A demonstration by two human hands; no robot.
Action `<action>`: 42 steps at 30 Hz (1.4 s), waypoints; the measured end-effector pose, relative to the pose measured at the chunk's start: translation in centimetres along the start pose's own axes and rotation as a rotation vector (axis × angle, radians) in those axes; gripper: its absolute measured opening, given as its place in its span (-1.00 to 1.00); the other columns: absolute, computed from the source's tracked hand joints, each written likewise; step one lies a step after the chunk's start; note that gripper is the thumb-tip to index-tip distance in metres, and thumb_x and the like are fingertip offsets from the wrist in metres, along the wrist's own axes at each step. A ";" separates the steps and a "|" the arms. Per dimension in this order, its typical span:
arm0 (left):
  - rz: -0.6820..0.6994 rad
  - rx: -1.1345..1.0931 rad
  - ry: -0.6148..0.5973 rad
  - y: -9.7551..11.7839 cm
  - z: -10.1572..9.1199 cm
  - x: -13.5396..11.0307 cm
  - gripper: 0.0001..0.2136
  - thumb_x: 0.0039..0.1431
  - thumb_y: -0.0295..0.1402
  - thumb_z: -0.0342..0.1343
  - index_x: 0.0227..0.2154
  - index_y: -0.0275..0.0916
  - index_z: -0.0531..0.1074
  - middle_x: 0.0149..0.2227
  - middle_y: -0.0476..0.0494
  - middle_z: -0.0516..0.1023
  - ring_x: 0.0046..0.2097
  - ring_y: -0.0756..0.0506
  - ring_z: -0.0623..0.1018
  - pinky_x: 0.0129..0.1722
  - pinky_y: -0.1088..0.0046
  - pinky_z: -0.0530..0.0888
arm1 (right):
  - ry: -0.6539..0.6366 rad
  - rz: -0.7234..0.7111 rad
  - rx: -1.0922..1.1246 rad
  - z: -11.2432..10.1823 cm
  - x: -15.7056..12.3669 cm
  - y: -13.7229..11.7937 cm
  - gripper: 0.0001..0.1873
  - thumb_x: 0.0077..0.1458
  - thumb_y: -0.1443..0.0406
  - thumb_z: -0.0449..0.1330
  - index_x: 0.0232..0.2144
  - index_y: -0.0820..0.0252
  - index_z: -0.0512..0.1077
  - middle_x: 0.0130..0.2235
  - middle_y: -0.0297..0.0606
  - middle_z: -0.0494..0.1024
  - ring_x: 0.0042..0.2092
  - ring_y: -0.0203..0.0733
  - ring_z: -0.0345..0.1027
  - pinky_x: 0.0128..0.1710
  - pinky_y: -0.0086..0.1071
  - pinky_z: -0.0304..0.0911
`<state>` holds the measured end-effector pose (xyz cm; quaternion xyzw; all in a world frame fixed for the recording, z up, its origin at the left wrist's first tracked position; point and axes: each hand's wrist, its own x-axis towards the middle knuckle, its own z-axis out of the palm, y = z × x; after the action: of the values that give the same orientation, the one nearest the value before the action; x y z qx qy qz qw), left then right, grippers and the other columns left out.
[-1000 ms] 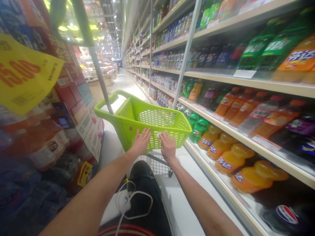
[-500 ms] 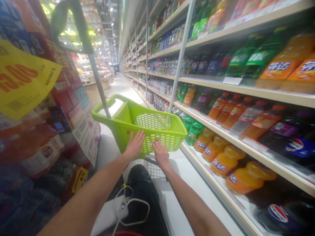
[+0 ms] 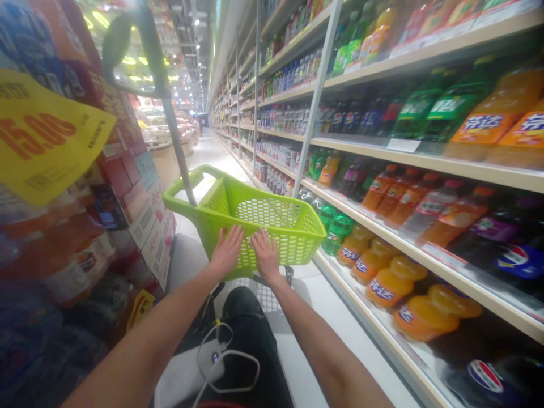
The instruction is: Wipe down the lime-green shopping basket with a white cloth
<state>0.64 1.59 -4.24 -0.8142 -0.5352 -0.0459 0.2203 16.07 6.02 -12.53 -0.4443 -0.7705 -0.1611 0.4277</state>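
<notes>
A lime-green plastic shopping basket (image 3: pixel 297 224) on a wheeled frame stands in the aisle in front of me, with nothing visible inside it. My left hand (image 3: pixel 227 252) lies flat against its near wall, fingers stretched upward. My right hand (image 3: pixel 266 254) rests beside it on the same wall, fingers also spread. Neither hand holds anything. A grey pole handle (image 3: pixel 178 147) rises from the basket's far left side.
Shelves of soda bottles (image 3: pixel 395 283) run along the right. A stacked drinks display with a yellow price sign (image 3: pixel 46 141) stands at the left. A white power bank with cable (image 3: pixel 208 360) lies on my lap. The aisle floor (image 3: pixel 212 147) stretches ahead.
The basket and both hands have shifted slightly left in view; my hands have drawn closer together on the basket wall.
</notes>
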 end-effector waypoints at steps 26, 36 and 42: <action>-0.037 -0.015 0.023 -3.8 0.6 -3.1 -0.40 0.06 -0.53 -0.22 0.22 -0.32 -0.09 0.29 -0.20 -0.11 0.30 -0.13 -0.13 0.22 -0.03 -0.13 | -0.064 -0.123 0.029 1.3 -0.3 -3.6 -0.60 0.15 0.48 -0.08 -0.01 0.17 0.34 0.05 -0.12 0.41 0.21 -0.13 0.06 0.19 0.02 -0.22; -0.108 0.014 0.065 -7.0 -1.0 -3.2 -0.40 0.03 -0.53 -0.20 0.21 -0.38 -0.05 0.29 -0.25 -0.13 0.30 -0.15 -0.15 0.21 -0.06 -0.17 | 0.038 -0.183 0.050 0.1 7.6 -8.1 -0.59 0.20 0.44 -0.12 0.06 0.16 0.27 0.12 -0.17 0.32 0.25 -0.16 -0.05 0.23 -0.02 -0.32; -0.116 0.028 0.052 -7.5 0.2 -4.8 -0.41 0.03 -0.55 -0.23 0.20 -0.41 -0.03 0.29 -0.26 -0.12 0.30 -0.15 -0.14 0.21 -0.05 -0.17 | -0.098 -0.204 0.049 2.0 3.8 -6.7 -0.59 0.14 0.49 -0.06 0.00 0.18 0.33 0.08 -0.14 0.36 0.19 -0.10 0.09 0.20 0.03 -0.20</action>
<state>-8.15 0.03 -3.60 -0.7773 -0.5760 -0.0722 0.2426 8.61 5.64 -9.71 -0.3603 -0.8354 -0.1631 0.3817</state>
